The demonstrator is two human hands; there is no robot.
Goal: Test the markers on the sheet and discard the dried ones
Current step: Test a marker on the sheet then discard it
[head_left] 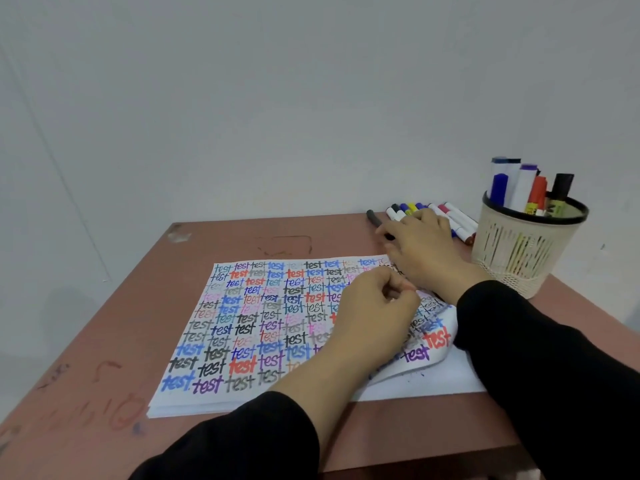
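The test sheet (242, 327), covered in coloured "test" words, lies on top of a stack of white paper in the middle of the table. Its right edge (434, 341) is curled up off the stack. My left hand (370, 317) hovers over that right part with its fingers curled and fingertips pinched together at the raised edge. My right hand (419, 244) lies flat over a row of loose markers (457, 220) at the back of the table. Its thumb touches the near end of a black marker (374, 218).
A cream mesh cup (519, 251) with several capped markers stands at the back right, close to my right forearm. The brown table (104, 341) has pen stains on the left. A grey wall rises directly behind the table's far edge.
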